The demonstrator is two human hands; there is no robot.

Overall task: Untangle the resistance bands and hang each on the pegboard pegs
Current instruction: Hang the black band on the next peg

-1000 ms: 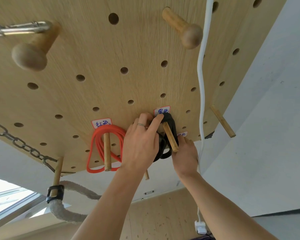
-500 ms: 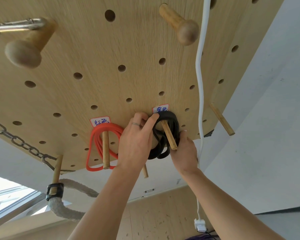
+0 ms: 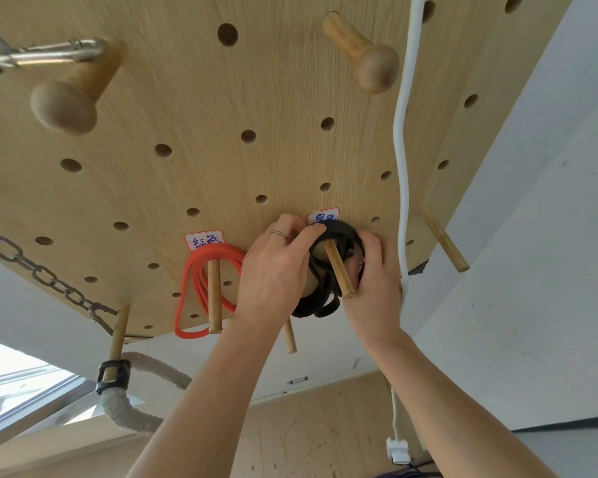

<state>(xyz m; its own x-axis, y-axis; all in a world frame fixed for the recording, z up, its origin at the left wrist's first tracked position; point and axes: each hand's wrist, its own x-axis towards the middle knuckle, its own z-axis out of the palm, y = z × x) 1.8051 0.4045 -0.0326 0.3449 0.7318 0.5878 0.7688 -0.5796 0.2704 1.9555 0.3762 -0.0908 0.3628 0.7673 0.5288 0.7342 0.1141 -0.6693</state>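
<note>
A wooden pegboard fills the upper view, seen from below. A red resistance band hangs coiled on a straight peg under a handwritten label. A black resistance band is looped over the peg to its right, below another label. My left hand holds the black band's left side, fingertips at the top of the loop. My right hand curls round the band's right side beside the peg. The lower coils hang between my hands.
A white cable hangs down the board just right of my right hand, ending in a plug. Two knobbed pegs stick out above. A carabiner, a chain and a thick rope are at left.
My right hand has moved up from under the peg and closed round the black band's right side. My left fingertips shifted slightly on the top of the loop. The red band is unchanged.
</note>
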